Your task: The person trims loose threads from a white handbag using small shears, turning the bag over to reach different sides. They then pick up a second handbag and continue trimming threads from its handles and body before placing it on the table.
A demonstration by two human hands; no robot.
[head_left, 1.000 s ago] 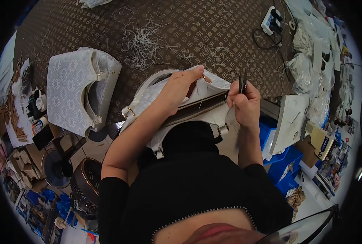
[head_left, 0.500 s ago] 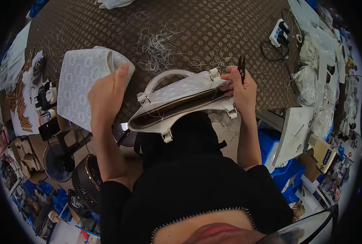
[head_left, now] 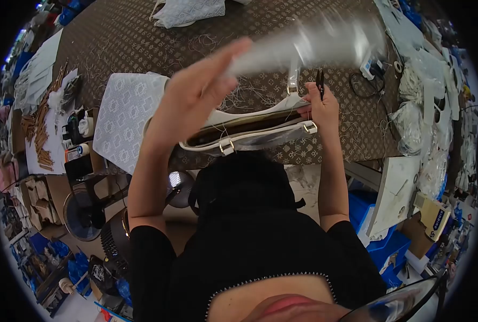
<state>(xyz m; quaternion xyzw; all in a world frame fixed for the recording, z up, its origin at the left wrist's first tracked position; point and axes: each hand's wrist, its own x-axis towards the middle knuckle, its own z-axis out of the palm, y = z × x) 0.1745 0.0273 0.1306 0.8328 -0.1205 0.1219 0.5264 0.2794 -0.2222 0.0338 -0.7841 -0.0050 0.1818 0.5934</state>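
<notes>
My left hand [head_left: 188, 102] is raised over the left part of a white handbag [head_left: 257, 142], thumb and fingers closed on a shiny, whitish, see-through sheet [head_left: 314, 45]. The sheet is smeared by motion and stretches far to the right, hiding part of the bag's rear handle. My right hand [head_left: 325, 107] holds black thread snips [head_left: 320, 83] pointing up and touches the bag's right end. The bag lies with its brown inside and zip edge showing. Loose threads hang over its opening. A white patterned piece [head_left: 126, 118] lies left of it.
The brown patterned table [head_left: 282, 27] bears scattered threads. Another white patterned piece [head_left: 190, 11] lies at the back. A power strip [head_left: 372, 70] with a cable and clear plastic bags [head_left: 409, 126] are at the right. Fans [head_left: 83, 212] stand at the lower left.
My left hand has moved right and now grips the whitish sheet, which sweeps across the view. The bag lies flatter, nearer my right hand. The view has shifted, showing more of the back piece.
</notes>
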